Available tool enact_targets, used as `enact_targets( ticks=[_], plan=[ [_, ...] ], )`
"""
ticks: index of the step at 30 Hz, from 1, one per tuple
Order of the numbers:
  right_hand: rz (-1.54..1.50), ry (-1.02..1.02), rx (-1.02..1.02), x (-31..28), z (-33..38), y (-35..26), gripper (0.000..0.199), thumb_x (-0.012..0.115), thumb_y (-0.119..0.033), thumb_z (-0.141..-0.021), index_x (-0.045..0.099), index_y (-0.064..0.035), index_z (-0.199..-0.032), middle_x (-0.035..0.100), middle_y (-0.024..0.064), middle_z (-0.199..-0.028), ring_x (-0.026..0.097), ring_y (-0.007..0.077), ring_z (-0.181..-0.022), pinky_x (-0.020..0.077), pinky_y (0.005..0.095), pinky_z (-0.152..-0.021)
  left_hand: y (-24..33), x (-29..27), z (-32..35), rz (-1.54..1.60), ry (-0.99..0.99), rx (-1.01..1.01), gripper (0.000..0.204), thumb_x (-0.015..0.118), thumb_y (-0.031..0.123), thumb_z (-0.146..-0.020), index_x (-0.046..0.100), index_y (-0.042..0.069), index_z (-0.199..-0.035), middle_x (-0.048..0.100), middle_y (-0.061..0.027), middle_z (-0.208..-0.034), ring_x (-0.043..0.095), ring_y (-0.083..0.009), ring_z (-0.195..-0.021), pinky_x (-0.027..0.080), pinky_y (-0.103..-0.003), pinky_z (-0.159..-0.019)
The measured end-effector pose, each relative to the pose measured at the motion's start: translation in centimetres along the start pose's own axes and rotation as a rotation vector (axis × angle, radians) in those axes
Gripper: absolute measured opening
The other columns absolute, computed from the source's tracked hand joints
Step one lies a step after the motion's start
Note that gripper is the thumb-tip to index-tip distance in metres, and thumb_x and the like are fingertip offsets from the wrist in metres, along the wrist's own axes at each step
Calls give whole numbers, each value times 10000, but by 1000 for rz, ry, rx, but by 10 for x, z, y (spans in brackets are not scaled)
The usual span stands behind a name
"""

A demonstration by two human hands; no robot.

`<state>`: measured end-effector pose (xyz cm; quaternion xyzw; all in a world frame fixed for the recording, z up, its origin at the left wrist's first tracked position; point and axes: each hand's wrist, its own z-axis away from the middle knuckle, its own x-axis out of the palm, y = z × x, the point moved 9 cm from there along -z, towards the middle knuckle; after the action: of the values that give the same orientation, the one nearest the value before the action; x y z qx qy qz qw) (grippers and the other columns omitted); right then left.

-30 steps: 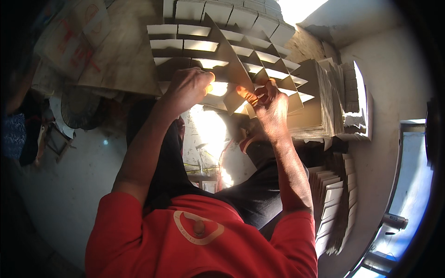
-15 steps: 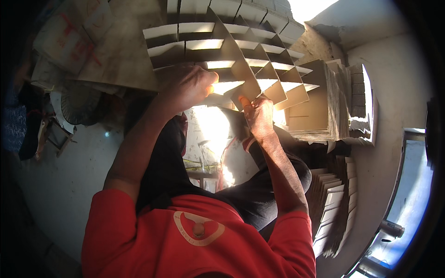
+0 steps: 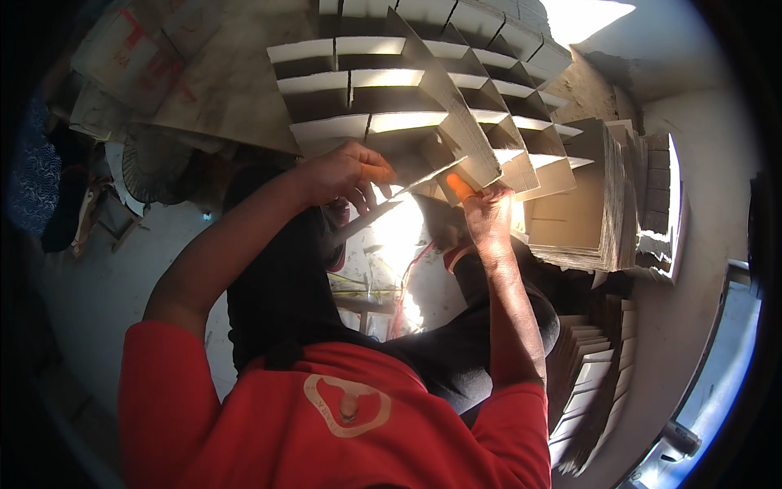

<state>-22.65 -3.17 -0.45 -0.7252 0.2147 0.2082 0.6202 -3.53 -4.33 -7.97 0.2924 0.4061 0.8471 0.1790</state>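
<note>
A grid of slotted cardboard strips (image 3: 387,77) stands on edge in front of me, its long pieces crossing shorter ones. My right hand (image 3: 490,216) is closed on the near end of the grid's long strips, and its thumb looks bright orange. A single cardboard strip (image 3: 423,178), seen almost edge-on, slants from below my left hand (image 3: 346,175) up toward the near side of the grid. The left fingers are bent around this strip, though their exact contact is partly hidden. One left finger also looks orange.
A thick stack of cardboard sheets (image 3: 574,200) stands right of the grid. More slotted strips (image 3: 582,367) are piled lower right, beside the wall. Marked cardboard (image 3: 134,61) lies at upper left, above a round ribbed object (image 3: 155,175). Strong sunlight falls between my legs.
My left hand has come away from the grid's near edge, and a loose-looking strip now slants beside it. The right hand keeps its hold. The whole view has shifted slightly.
</note>
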Motion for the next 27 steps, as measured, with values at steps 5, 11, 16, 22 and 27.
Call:
enact_targets(
  ticks=[5, 11, 16, 22, 27],
  plan=[
    [51, -12, -20, 3, 6, 3, 185, 709, -81, -832, 687, -19, -1005, 715, 60, -815, 606, 92, -697, 504, 280, -631, -30, 8, -61, 2, 67, 222, 327, 602, 140, -908, 580, -49, -1174, 659, -115, -1030, 663, -125, -835, 535, -244, -746],
    [51, -40, -31, 0, 6, -4, 212, 681, -68, -845, 642, -7, -1043, 681, 173, -825, 671, 273, -716, 511, 344, -660, -18, 39, -69, 456, -9, 410, 341, 625, 125, -894, 571, -39, -1188, 656, -111, -1050, 662, -152, -877, 540, -256, -757],
    [89, -70, 87, 2, 7, 8, 244, 705, -160, -843, 648, -17, -1032, 655, 169, -719, 636, 299, -612, 498, 361, -588, -35, 32, -79, 619, 187, 377, 352, 623, 93, -886, 549, -49, -1200, 652, -131, -1047, 666, -169, -863, 550, -272, -737],
    [271, 29, -79, 9, 14, 11, 367, 699, -379, -838, 657, -20, -897, 604, 141, -597, 596, 354, -562, 491, 397, -554, -73, -23, -113, 380, 426, 255, 206, 675, 43, -799, 656, -37, -987, 659, -116, -918, 635, -184, -832, 510, -300, -710],
    [437, -9, -36, 2, 11, -17, 306, 705, -301, -840, 654, -3, -789, 636, 136, -657, 619, 307, -552, 489, 374, -540, -20, -22, -97, -185, 408, 212, 194, 637, 80, -832, 666, -49, -973, 671, -114, -859, 640, -165, -794, 511, -297, -697]
  ],
)
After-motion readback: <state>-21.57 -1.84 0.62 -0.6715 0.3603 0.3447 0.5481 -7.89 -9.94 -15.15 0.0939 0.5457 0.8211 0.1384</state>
